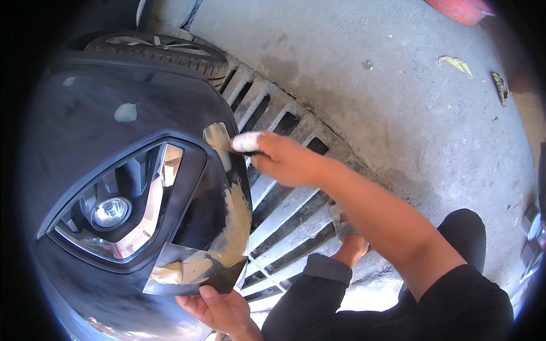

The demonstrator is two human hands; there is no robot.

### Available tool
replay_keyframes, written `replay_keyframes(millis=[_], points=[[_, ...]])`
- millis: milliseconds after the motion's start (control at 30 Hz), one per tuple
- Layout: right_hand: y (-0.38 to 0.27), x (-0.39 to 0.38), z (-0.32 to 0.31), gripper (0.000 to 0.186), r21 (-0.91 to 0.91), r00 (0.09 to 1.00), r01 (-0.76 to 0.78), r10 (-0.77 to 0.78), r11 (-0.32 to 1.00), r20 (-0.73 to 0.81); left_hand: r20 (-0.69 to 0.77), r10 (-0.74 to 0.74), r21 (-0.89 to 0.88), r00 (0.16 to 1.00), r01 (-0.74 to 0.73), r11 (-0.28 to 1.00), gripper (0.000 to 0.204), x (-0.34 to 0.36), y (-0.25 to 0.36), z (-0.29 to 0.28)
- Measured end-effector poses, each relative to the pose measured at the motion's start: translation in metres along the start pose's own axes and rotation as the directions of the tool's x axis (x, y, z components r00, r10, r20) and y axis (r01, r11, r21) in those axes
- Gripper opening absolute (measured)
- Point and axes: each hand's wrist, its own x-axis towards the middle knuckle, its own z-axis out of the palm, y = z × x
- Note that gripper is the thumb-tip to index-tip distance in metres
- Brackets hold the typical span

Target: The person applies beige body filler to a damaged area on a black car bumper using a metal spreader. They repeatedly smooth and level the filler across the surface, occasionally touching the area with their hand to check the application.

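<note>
My left hand grips the lower edge of a flat dark plate, thumb on top. A lump of beige putty lies smeared across that plate. In my right hand is a putty knife, its blade coated with putty and laid against the bumper's edge; the handle is mostly hidden by my fingers. White wrapping covers one finger of this hand. The dark car bumper carries a long beige putty streak along its right side, between the knife and the plate.
A round fog lamp sits in the bumper, left of both hands. Behind stands a car wheel. A slotted drain grate runs beside the bumper, with concrete floor beyond. A red basin stands at the far right.
</note>
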Motion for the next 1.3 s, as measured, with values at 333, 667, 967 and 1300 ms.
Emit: replay_keyframes(millis=[333,667,967,1300], points=[[-0.005,-0.004,0.017,0.045,-0.037,0.999,-0.043,0.042,0.998,-0.026,0.000,0.010,-0.016,1.000,-0.010,1.000,0.058,-0.002,-0.003,-0.006],[-0.023,-0.056,0.048,0.046,0.195,0.996,-0.064,0.074,0.979,-0.042,-0.024,0.010,-0.004,1.000,-0.010,1.000,0.059,0.000,-0.001,0.003],[-0.026,-0.011,0.014,0.040,0.036,0.994,-0.072,0.074,0.997,-0.085,0.018,0.013,-0.030,1.000,-0.013,0.999,0.057,-0.001,0.001,0.002],[-0.036,-0.070,0.051,0.046,0.111,0.985,-0.164,0.157,0.980,0.069,-0.019,-0.111,-0.060,0.994,0.109,0.992,0.057,0.007,0.002,0.013]])
